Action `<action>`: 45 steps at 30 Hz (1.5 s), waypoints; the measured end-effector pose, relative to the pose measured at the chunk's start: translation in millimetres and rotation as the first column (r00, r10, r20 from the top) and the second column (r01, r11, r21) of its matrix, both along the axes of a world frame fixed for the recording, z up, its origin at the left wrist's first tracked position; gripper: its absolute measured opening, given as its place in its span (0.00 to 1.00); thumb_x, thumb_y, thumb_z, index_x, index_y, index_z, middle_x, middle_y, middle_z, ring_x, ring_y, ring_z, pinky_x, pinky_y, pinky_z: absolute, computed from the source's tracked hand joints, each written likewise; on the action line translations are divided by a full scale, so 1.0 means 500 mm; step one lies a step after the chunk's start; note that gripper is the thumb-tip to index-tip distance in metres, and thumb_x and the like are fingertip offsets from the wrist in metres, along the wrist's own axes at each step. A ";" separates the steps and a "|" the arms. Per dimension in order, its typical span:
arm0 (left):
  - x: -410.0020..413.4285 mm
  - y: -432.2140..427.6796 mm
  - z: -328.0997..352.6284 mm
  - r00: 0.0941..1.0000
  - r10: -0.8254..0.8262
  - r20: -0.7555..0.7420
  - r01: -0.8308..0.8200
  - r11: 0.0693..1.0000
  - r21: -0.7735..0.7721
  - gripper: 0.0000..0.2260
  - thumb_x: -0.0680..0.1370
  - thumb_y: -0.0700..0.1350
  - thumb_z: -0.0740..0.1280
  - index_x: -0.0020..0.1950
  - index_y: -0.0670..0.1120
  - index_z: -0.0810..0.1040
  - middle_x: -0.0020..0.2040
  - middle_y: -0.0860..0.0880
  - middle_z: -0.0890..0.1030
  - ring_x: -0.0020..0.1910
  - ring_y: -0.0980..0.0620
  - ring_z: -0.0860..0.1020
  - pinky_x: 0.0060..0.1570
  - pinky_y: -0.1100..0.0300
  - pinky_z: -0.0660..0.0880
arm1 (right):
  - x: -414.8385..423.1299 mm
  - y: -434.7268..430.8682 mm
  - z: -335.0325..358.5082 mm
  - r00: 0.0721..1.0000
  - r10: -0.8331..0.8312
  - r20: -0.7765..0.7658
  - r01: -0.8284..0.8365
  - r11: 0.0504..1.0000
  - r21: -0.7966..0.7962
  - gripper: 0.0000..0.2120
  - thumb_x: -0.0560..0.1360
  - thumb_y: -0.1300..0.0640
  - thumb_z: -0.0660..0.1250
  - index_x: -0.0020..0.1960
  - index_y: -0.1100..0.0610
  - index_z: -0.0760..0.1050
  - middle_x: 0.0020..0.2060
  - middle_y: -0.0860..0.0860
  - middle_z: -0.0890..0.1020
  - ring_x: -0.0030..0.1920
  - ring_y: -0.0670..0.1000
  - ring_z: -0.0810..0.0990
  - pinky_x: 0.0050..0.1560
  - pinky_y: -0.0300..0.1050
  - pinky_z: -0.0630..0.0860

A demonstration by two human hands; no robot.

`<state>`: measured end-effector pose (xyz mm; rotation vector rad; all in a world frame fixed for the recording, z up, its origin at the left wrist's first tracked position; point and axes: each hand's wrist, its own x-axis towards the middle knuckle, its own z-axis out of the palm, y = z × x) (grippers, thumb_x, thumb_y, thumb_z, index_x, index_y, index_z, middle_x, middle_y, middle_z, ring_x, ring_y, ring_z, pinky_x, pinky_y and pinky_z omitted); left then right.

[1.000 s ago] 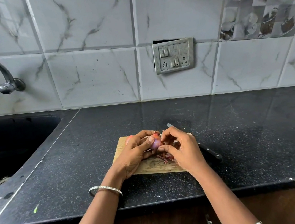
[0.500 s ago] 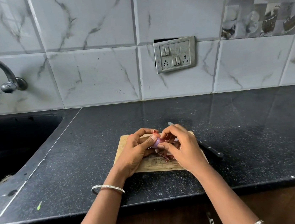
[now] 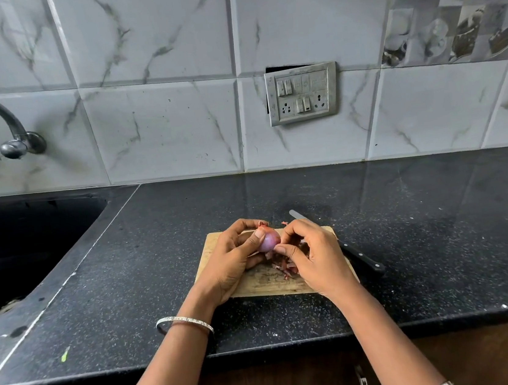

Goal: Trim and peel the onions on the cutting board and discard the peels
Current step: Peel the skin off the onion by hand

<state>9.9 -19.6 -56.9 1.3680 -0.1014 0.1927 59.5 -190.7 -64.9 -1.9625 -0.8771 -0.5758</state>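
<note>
— What do the hands hold?
— The left hand (image 3: 229,265) cups a small purple onion (image 3: 270,241), thumb curled over it. The right hand (image 3: 315,258) pinches its side.
— Where is it?
— Held just above the cutting board (image 3: 267,283), over loose peels (image 3: 282,265). A knife (image 3: 359,256) lies along the board's right edge, and a switch plate (image 3: 302,93) is on the wall beyond.

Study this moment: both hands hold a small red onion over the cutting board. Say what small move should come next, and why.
Probably the right hand should pull the pinched skin away and drop it onto the peels on the cutting board. The left hand grips the onion, whose lower part already shows smooth and purple while papery skin sits on top; the knife lies aside.
</note>
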 end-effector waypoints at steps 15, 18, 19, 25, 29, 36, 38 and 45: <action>0.008 0.002 -0.007 0.998 0.054 -0.034 -0.054 0.999 -0.005 0.14 0.84 0.43 0.62 0.66 0.36 0.72 0.55 0.41 0.82 0.48 0.50 0.82 0.53 0.54 0.83 | -0.020 -0.005 0.012 0.999 0.033 -0.009 -0.033 0.999 0.028 0.07 0.73 0.58 0.73 0.41 0.58 0.76 0.37 0.47 0.80 0.40 0.46 0.78 0.41 0.29 0.71; 0.009 0.001 -0.007 0.998 0.056 -0.014 -0.057 0.998 -0.022 0.13 0.84 0.42 0.60 0.65 0.34 0.71 0.57 0.36 0.81 0.46 0.49 0.83 0.46 0.56 0.83 | -0.019 -0.005 0.014 0.998 0.058 0.010 -0.058 0.995 0.084 0.06 0.73 0.58 0.72 0.41 0.58 0.76 0.37 0.46 0.79 0.40 0.47 0.78 0.39 0.37 0.74; 0.010 0.002 -0.007 0.999 0.052 -0.009 -0.052 0.998 -0.020 0.14 0.84 0.42 0.60 0.65 0.34 0.71 0.58 0.35 0.80 0.48 0.47 0.83 0.48 0.54 0.84 | -0.019 -0.005 0.015 0.998 0.061 0.008 -0.061 0.994 0.091 0.05 0.73 0.59 0.72 0.43 0.58 0.76 0.38 0.47 0.79 0.40 0.47 0.78 0.38 0.37 0.74; 0.006 -0.002 -0.005 1.000 0.023 -0.005 -0.023 1.000 0.008 0.14 0.83 0.44 0.62 0.63 0.35 0.73 0.51 0.43 0.84 0.48 0.50 0.84 0.45 0.58 0.83 | -0.022 -0.002 0.017 0.997 0.069 -0.014 -0.070 0.997 -0.018 0.18 0.68 0.63 0.78 0.54 0.49 0.78 0.50 0.45 0.77 0.43 0.47 0.79 0.39 0.34 0.75; 0.007 -0.003 -0.006 1.000 -0.008 -0.014 0.008 0.999 0.032 0.20 0.78 0.50 0.66 0.63 0.37 0.73 0.52 0.42 0.85 0.51 0.46 0.84 0.49 0.56 0.83 | -0.019 -0.001 0.019 0.999 0.015 0.037 -0.016 1.000 0.014 0.11 0.67 0.61 0.80 0.45 0.53 0.80 0.44 0.46 0.79 0.42 0.46 0.79 0.53 0.31 0.73; 0.009 -0.002 -0.008 1.000 -0.009 -0.016 0.010 1.000 0.022 0.23 0.77 0.52 0.65 0.64 0.36 0.73 0.55 0.39 0.82 0.50 0.45 0.84 0.49 0.55 0.83 | -0.014 0.000 0.012 0.999 0.016 0.030 -0.017 1.000 0.013 0.09 0.66 0.64 0.81 0.40 0.56 0.81 0.40 0.47 0.82 0.48 0.46 0.80 0.51 0.26 0.70; 0.009 -0.003 -0.009 1.000 -0.002 -0.008 0.002 1.000 0.013 0.23 0.78 0.52 0.65 0.64 0.35 0.72 0.55 0.40 0.82 0.50 0.47 0.84 0.48 0.57 0.83 | -0.013 0.000 0.008 1.000 0.022 0.004 -0.022 1.000 -0.017 0.11 0.65 0.62 0.81 0.38 0.54 0.81 0.38 0.42 0.81 0.43 0.44 0.79 0.45 0.30 0.72; 0.013 -0.002 -0.012 1.000 0.020 -0.016 -0.020 1.000 0.001 0.18 0.83 0.48 0.59 0.64 0.34 0.73 0.58 0.35 0.79 0.53 0.48 0.82 0.51 0.56 0.82 | -0.017 -0.003 0.008 1.000 -0.011 0.005 0.011 0.999 -0.032 0.12 0.63 0.63 0.80 0.36 0.51 0.79 0.35 0.39 0.79 0.40 0.41 0.78 0.44 0.29 0.71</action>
